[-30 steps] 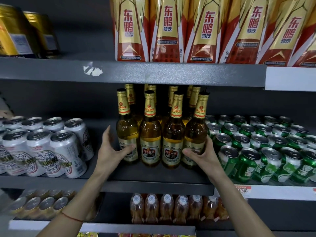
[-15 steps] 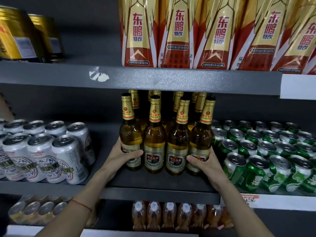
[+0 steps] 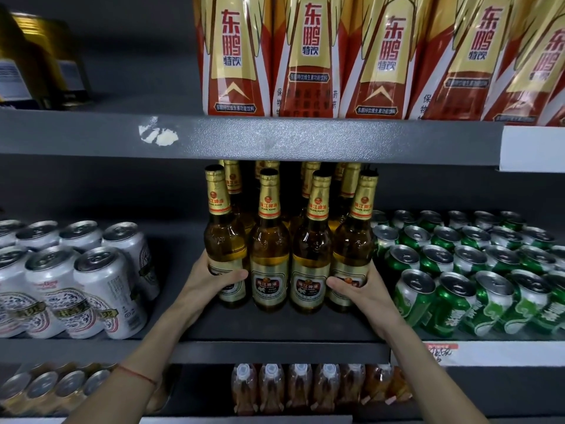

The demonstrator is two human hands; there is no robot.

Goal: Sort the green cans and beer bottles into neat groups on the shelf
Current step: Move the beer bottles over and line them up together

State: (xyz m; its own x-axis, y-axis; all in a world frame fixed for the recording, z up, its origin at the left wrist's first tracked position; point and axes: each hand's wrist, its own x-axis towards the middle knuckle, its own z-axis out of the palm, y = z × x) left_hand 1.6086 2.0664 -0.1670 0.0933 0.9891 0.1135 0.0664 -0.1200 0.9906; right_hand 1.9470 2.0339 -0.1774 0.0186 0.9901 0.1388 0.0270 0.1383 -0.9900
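Where the two forearms rise from the lower edge of the head view, a thin red cord circles the left wrist [image 3: 136, 374]. Nearest the viewer runs the grey front lip of the middle shelf [image 3: 275, 351], with small capped bottles [image 3: 301, 390] on the level below. On that shelf the left hand [image 3: 211, 281] wraps the lower body of the leftmost front bottle [image 3: 224, 255], thumb lying across its label. The right hand [image 3: 356, 290] grips the rightmost front bottle [image 3: 351, 255] in the same way, fingers curled round its base. Between them two further beer bottles [image 3: 289, 255] stand upright, shoulder to shoulder, so the front row of four is bracketed from both ends. More bottles stand behind, partly hidden by the upper shelf edge. To the left, apart from the bottles, sit white cans [image 3: 76, 289]. To the right, green cans [image 3: 458, 270] fill the shelf in rows, the nearest one just beside the right hand; several appear to lean forward, though wide-angle distortion may exaggerate this. Above, red and gold drink cartons [image 3: 305, 56] line the top shelf.

Judged stage: squeezing the bottle row into a tight block. Risks: uneven inward pressure could tip a middle bottle, which neither hand holds; glass could knock against glass; a rightward shift of the right hand could nudge the adjacent green can and disturb its row; pulling forward could bring bases over the shelf lip.
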